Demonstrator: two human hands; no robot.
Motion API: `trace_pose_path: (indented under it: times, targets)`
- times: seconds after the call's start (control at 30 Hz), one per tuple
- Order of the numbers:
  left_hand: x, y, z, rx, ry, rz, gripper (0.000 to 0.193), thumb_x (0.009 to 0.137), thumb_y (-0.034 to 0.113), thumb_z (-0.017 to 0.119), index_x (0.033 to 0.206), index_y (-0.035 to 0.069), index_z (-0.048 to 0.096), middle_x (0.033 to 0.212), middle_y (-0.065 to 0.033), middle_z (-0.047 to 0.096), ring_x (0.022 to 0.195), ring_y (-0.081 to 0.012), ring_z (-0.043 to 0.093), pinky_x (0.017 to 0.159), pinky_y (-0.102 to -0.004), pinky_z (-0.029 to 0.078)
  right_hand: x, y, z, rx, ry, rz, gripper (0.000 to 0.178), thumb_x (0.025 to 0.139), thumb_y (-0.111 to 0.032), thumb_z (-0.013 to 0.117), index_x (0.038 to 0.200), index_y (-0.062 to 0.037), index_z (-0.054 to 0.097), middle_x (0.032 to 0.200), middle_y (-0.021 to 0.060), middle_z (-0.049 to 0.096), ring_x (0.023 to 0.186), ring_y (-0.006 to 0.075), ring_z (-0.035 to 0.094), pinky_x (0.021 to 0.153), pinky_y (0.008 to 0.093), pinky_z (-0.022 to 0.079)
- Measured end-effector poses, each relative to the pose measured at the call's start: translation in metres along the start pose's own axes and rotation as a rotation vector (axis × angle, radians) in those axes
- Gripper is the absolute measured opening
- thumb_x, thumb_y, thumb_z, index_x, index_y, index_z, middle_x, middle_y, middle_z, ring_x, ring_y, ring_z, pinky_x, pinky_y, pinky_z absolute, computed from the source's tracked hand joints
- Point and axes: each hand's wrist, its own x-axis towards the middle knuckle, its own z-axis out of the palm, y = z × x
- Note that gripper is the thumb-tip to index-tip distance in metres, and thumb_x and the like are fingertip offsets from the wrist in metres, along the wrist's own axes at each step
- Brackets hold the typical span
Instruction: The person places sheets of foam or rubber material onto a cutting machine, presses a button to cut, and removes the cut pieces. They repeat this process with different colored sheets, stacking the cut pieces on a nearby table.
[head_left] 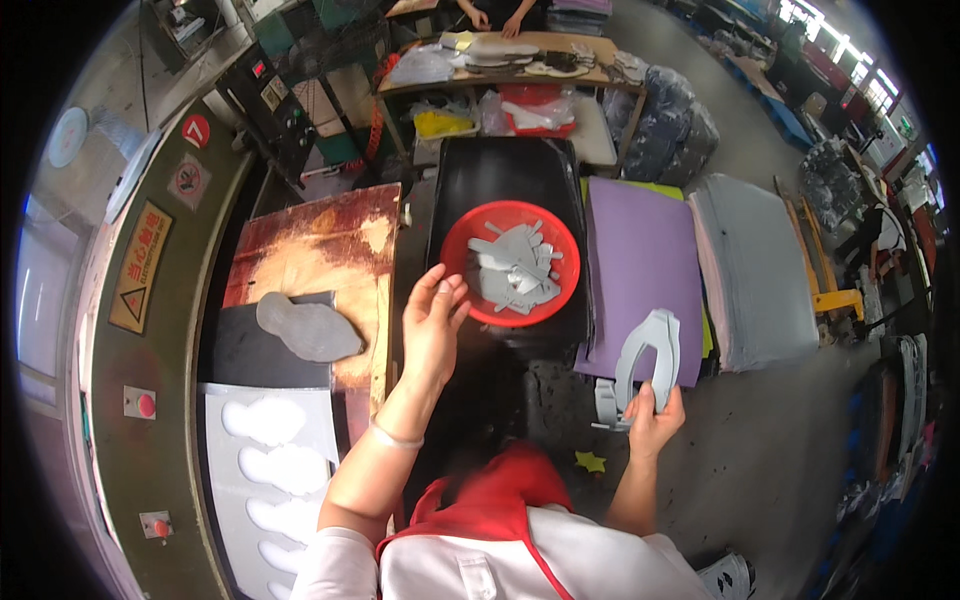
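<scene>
My left hand (432,325) is raised at the left rim of a red basin (459,222), fingers loosely bent and apart, with nothing visible in them. Grey foam offcuts (515,265) fill the basin in a loose heap. On the right, my right hand (655,425) is closed round the lower end of grey looped foam scraps (668,345), held over the corner of a purple sheet stack (645,260). Left of my left arm, a grey sole-shaped piece (308,328) lies on a black sheet and a worn board (305,265).
A grey sheet with sole-shaped holes (325,420) lies at lower left beside a green machine (160,350) with red buttons. Grey sheets (755,270) are stacked on the right. Behind, a table (610,75) bears foam pieces; another person's hands (497,22) are beyond it.
</scene>
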Motion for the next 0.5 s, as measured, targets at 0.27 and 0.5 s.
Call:
trace_pose_path:
  times: [0.27,0.5]
  targets:
    - [-0.18,0.129,0.013,-0.317,-0.881,0.943,0.03,0.097,0.027,0.05,0.09,0.0,0.061,0.08,-0.0148,0.062,0.07,-0.0277,0.06,0.068,-0.0422,0.049,0.009,-0.013,0.072,0.363,-0.153,0.3,0.011,0.094,-0.011,0.054,0.095,-0.0004,0.051,0.071,0.0072,0.055,0.061,0.0161,0.054,0.057,0.0304,0.045]
    - [-0.237,0.132,-0.005,-0.622,-0.749,0.924,0.055,0.095,0.048,0.046,0.093,-0.003,0.067,0.086,-0.0151,0.06,0.076,-0.0303,0.056,0.076,-0.0412,0.046,0.012,-0.048,0.132,0.747,-0.811,0.4,0.036,0.091,-0.012,0.05,0.121,0.0059,0.046,0.089,0.0157,0.061,0.085,0.0259,0.059,0.085,0.0422,0.047]
